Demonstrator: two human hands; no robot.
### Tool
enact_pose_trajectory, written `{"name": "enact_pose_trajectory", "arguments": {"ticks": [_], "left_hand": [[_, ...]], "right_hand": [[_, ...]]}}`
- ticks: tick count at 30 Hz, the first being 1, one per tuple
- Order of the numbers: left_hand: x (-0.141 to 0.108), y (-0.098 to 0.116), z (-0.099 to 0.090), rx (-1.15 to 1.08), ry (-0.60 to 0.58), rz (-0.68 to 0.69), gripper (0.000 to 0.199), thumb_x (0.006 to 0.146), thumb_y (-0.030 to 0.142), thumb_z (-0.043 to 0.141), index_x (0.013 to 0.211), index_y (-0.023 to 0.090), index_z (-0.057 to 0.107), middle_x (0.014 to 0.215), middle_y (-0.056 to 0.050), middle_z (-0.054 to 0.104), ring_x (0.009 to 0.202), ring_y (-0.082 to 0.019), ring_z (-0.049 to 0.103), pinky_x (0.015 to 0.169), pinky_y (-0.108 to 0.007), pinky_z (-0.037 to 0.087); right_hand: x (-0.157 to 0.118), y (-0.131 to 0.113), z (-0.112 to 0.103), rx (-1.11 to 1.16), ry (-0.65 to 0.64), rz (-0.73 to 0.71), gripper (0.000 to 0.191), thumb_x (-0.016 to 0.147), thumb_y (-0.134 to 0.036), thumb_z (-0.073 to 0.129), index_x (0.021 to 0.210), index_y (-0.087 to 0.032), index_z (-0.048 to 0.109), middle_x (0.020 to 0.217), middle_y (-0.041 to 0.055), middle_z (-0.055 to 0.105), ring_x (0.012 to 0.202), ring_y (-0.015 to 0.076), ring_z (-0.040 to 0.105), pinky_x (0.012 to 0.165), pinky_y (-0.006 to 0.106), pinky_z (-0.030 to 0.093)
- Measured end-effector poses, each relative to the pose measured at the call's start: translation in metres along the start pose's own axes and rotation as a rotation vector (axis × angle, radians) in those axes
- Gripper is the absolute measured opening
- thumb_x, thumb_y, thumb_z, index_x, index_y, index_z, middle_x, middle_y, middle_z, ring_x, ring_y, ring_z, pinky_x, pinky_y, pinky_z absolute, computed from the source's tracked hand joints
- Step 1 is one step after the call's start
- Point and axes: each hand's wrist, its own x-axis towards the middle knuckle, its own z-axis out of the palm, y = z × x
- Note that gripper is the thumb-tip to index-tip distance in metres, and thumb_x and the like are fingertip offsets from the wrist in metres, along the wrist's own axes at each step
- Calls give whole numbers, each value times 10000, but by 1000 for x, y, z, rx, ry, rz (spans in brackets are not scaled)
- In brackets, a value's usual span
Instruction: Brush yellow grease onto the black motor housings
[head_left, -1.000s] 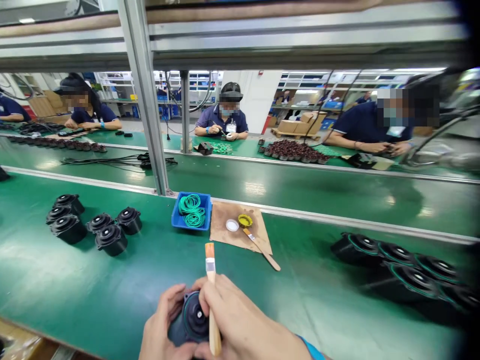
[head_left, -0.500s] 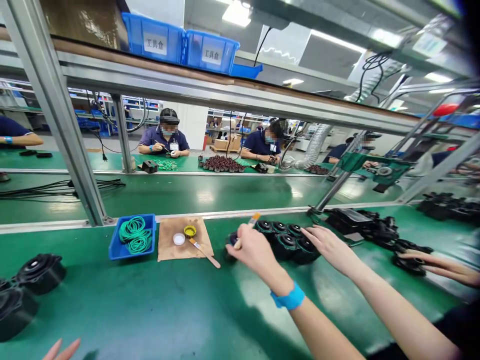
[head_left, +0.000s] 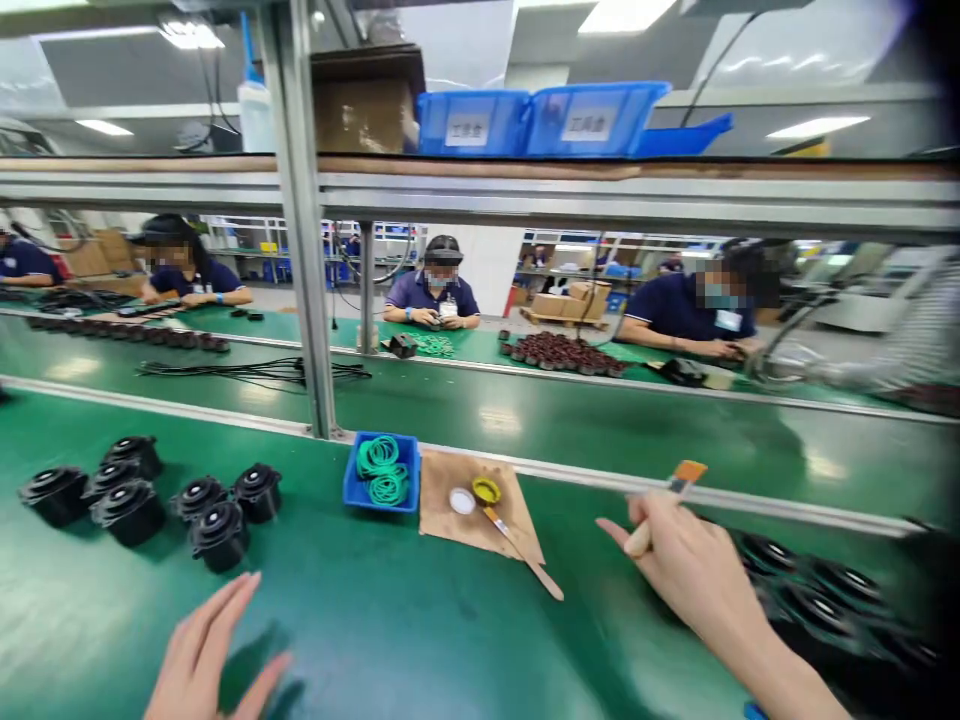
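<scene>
My left hand (head_left: 214, 650) is open, fingers stretched and thumb apart, over the green table at the lower left. Just beyond its fingertips sits a black round housing (head_left: 219, 535), with several like it behind and to the left. On the right, my right hand (head_left: 694, 570) is closed around the pale handle of a small brush (head_left: 687, 474), its orange bristles pointing up and back. More black housings (head_left: 821, 605) stand beside and partly behind that hand and forearm. Between the hands, a second brush (head_left: 521, 550) lies with its bristle end on a cardboard sheet (head_left: 442, 520).
On the cardboard are a small pot of yellow stuff (head_left: 486, 490) and a white lid (head_left: 462, 501). Left of it stands a blue tray (head_left: 352, 490) with green rings (head_left: 386, 470). A metal post (head_left: 315, 300) rises behind. Co-workers sit across the bench.
The view has swung left. My left hand has come further into view near the left housings. My right hand still grips the brush; the co-worker's hands at right have left view.
</scene>
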Motion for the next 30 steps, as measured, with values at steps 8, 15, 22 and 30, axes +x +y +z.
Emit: {"name": "enact_pose_trajectory", "arguments": {"ticks": [8, 15, 22, 30], "left_hand": [[75, -50, 0, 343, 52, -59, 738, 943, 668, 324, 1428, 116, 396, 1308, -244, 542, 1169, -429, 545, 886, -572, 507], [94, -55, 3, 279, -48, -199, 659, 875, 478, 590, 1396, 112, 419, 1242, -179, 548, 1122, -369, 548, 944, -528, 508], [88, -40, -3, 194, -75, -335, 624, 832, 383, 649, 1369, 137, 450, 1099, -119, 575, 981, -338, 577, 860, -526, 538], [60, -16, -4, -193, -50, -457, 628, 815, 311, 582, 1400, 219, 372, 1260, -123, 524, 1191, -325, 600, 995, -545, 527]], "right_hand": [[89, -194, 32, 420, -159, -498, 173, 913, -115, 541, 838, -237, 444, 813, 2, 645, 699, 174, 603, 621, 257, 414], [149, -260, 75, 318, -140, -658, 288, 803, 87, 481, 832, -199, 488, 833, 74, 641, 769, 217, 549, 671, 309, 341], [155, -255, 78, 433, -180, -728, 294, 792, 54, 498, 736, -225, 424, 709, 20, 597, 667, 189, 516, 668, 298, 334], [125, -209, 47, 779, -122, -299, 206, 874, -222, 463, 745, -257, 306, 745, 26, 646, 626, 170, 564, 601, 276, 429]]}}
